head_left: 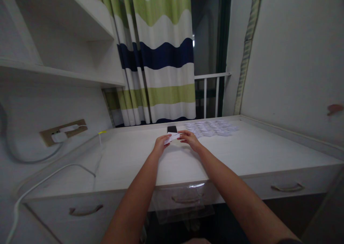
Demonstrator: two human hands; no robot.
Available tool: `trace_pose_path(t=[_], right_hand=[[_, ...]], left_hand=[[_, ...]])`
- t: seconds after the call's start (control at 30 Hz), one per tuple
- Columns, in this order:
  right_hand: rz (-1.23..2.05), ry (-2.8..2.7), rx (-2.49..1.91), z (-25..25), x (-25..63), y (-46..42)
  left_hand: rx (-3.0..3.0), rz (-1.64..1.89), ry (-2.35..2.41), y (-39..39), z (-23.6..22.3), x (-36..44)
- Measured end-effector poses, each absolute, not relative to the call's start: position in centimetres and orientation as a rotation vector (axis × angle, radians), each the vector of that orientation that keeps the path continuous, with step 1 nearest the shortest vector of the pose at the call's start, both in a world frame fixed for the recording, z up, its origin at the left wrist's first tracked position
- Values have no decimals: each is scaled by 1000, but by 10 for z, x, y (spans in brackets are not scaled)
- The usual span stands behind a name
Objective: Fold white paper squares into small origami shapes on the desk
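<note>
The bare left forearm (pixel 145 181) and bare right forearm (pixel 231 186) reach forward and slant inward behind the fingers (pixel 184 132), the bare left hand (pixel 160 144) drawn into a pinch and the bare right hand (pixel 191 140) near its fingertips, loosely curved and pointing toward them.

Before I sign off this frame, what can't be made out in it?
All in the head view:
White piece: any markings too small; left hand partly covers it.
Right hand: whether it grips, too small to confirm.
Dark object: near end hidden behind the white piece.
White pile: separate items blurred.
Left arm: cut off by the bottom edge.
</note>
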State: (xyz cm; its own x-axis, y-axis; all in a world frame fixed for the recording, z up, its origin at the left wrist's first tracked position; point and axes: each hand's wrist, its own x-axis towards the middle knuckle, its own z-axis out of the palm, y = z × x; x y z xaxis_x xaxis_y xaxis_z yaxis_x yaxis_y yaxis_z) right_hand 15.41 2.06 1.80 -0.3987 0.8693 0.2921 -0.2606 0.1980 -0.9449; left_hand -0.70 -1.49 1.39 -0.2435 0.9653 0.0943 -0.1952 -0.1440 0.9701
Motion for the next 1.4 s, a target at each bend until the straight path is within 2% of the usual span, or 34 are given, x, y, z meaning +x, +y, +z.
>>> trace_pose_path(t=[0.8,1.4], right_hand=[[1323,-1550,-608,16,153,22],[1311,-1688,-670,13,153,21]], left_hand=[[818,1559,1039,-16,15,-7],[969,1451,1092,-15,13,-5]])
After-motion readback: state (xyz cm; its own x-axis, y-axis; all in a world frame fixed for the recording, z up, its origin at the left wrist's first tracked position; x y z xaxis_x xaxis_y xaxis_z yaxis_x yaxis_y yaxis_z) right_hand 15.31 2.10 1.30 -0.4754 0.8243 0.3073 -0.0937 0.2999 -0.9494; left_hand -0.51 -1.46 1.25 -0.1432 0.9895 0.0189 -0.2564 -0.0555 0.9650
